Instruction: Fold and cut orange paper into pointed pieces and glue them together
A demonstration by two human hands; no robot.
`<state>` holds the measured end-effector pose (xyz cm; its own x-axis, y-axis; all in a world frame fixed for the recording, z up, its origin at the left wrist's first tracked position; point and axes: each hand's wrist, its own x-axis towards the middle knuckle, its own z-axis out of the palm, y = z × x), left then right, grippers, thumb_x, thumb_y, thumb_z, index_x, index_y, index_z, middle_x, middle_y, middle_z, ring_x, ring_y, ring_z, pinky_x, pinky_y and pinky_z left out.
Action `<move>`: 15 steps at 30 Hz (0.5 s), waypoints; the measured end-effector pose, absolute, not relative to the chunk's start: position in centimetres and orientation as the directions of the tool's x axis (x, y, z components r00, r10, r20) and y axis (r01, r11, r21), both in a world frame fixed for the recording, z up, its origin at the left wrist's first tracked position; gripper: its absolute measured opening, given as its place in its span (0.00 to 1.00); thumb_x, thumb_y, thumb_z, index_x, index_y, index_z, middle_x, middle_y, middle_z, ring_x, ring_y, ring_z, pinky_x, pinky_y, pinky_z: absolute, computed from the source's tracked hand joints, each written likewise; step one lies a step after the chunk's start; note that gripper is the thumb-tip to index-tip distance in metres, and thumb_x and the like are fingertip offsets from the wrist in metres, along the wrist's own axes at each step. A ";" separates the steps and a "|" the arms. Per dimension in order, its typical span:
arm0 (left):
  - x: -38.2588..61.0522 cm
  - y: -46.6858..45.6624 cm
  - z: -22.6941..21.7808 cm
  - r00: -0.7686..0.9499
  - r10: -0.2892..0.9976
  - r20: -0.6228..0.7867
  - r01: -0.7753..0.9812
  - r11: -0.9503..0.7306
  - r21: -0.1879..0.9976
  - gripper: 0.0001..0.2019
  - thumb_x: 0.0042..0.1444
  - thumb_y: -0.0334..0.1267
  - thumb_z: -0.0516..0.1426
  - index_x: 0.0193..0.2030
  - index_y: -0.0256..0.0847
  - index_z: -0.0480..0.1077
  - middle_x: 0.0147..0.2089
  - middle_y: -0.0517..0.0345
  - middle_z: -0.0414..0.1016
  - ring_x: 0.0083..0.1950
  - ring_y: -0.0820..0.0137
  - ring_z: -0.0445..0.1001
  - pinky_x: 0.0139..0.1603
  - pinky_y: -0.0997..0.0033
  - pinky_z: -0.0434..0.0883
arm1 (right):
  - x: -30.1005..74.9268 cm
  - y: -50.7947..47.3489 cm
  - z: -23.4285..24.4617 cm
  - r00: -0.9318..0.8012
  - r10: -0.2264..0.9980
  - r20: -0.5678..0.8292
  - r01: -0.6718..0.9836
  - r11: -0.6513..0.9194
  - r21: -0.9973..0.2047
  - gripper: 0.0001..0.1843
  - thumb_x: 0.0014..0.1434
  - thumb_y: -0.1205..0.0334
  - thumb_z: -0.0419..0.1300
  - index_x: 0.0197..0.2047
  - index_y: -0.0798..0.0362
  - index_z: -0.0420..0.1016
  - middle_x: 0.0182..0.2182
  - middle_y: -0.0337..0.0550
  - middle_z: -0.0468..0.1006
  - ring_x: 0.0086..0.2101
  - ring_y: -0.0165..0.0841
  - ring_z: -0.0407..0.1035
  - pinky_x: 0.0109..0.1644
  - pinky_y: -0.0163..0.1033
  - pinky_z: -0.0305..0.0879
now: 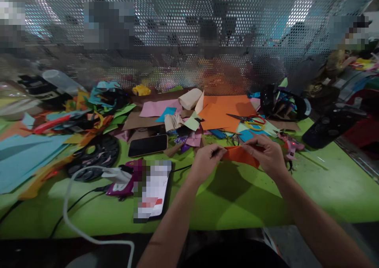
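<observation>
Between my two hands an orange piece of paper [241, 156] is stretched above the green table. My left hand [207, 159] pinches its left end, fingers closed. At the other end, my right hand [265, 153] grips the paper between thumb and fingers. Just behind them lie scissors with red and yellow handles [255, 122] on a large orange sheet [222, 110]. Small dark-looped scissors [235, 139] lie close behind the held paper. A pink glue gun [291, 145] stands to the right of my right hand.
A lit phone [156, 189] and a dark phone [148, 145] lie left of my hands. Nearby are a purple power strip [126, 183] with cables, a black round tray [93, 157], blue paper sheets [26, 157] and a yellow glue gun [47, 177]. A perforated metal screen [177, 62] stands behind.
</observation>
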<state>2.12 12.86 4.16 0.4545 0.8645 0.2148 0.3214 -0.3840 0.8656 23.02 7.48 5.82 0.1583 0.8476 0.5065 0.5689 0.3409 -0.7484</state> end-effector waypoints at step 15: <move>1.3 13.8 3.3 0.397 0.890 0.225 0.292 -0.354 0.888 0.09 0.61 0.42 0.57 0.36 0.40 0.74 0.31 0.59 0.78 0.34 0.69 0.75 0.36 0.71 0.67 | 23.4 7.7 6.0 0.185 0.857 0.481 0.544 0.318 -0.776 0.08 0.55 0.56 0.67 0.28 0.49 0.80 0.27 0.41 0.80 0.31 0.37 0.71 0.38 0.42 0.64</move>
<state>1.33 13.77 3.30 0.3966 0.8901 0.2247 0.2922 -0.3544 0.8883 23.42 7.68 5.96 0.1845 0.8571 0.4809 0.5439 0.3185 -0.7763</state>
